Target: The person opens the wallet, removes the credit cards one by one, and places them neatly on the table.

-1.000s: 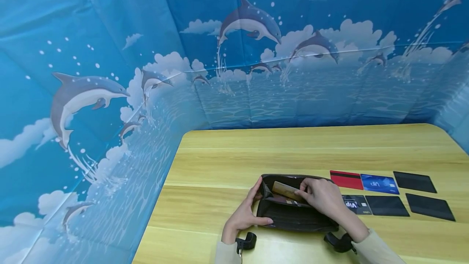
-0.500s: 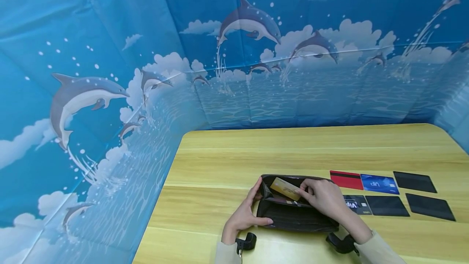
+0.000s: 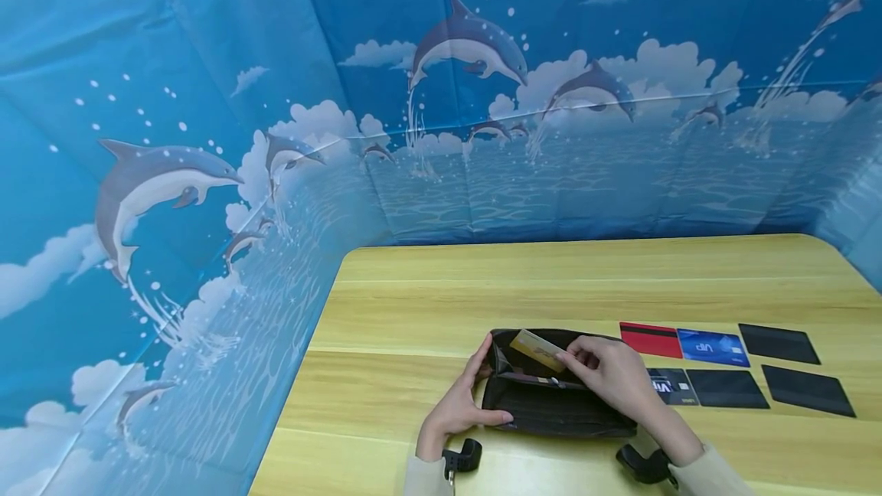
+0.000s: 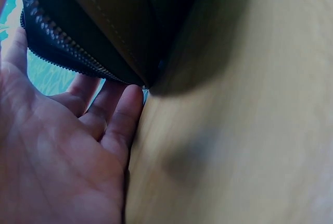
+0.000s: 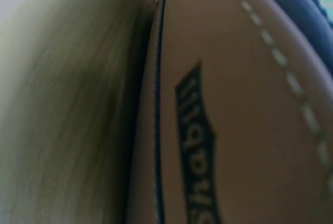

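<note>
A dark zip-around wallet lies spread apart on the table. My left hand holds its left end, thumb over the near flap and fingers behind the far side. In the left wrist view, the fingertips of that hand touch the zippered edge. Between thumb and fingers, my right hand pinches a gold card, which sticks up tilted from the wallet's inner pocket. The right wrist view is filled by the wallet's brown lining, stitched and lettered; the right hand is largely out of that view.
Right of the wallet lie a red card, a blue VIP card, a dark Vip card partly behind my right hand, and several plain black cards. The wooden table meets a blue dolphin-print sheet at the back.
The gold card has come further up out of the wallet's pocket in my right hand, its left end rising. My left hand and the wallet stay nearly in place.
</note>
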The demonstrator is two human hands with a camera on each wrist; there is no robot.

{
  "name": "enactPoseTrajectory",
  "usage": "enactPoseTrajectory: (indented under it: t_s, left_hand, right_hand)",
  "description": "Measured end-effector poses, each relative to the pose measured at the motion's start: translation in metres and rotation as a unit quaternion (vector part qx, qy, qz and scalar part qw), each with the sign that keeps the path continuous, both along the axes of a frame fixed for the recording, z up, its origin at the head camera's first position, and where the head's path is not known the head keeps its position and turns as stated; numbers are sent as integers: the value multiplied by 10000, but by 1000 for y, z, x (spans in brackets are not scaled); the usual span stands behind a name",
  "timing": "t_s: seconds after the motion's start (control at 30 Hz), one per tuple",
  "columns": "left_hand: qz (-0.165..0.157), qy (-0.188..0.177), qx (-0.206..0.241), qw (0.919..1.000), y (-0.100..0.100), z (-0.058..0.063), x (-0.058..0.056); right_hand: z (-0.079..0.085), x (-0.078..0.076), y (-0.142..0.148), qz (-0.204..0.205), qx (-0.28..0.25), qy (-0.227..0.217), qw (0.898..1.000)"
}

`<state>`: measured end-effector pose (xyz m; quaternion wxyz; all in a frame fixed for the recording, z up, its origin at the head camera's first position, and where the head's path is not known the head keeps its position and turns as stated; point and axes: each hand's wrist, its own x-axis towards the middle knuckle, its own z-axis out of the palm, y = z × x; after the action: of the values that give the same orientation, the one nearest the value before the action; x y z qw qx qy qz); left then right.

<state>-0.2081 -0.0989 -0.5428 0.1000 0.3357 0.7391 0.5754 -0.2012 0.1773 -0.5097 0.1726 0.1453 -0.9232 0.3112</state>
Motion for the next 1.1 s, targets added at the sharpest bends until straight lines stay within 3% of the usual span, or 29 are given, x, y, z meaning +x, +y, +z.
enactPoseTrajectory:
  t_s: [0.27, 0.43, 0.57, 0.87, 1.1]
  left_hand:
    - [-10, -3, 33, 10000, 0, -2, -1]
    - [53, 107, 47, 9999, 0, -20, -6]
    - [80, 57, 7, 10000, 0, -29, -9]
    - [92, 85, 9, 9999, 0, -27, -9]
    - [90, 26, -21, 10000, 0, -23, -7]
  right_hand:
    - [-5, 0, -1, -7, -523, 440, 9977]
    - [-7, -1, 1, 119, -1025, 590, 9929]
    - [-8, -1, 2, 229, -1488, 524, 9872]
    - [-7, 0, 2, 46, -2468, 217, 9688]
    - [-2, 2, 0, -309, -2672, -83, 9631]
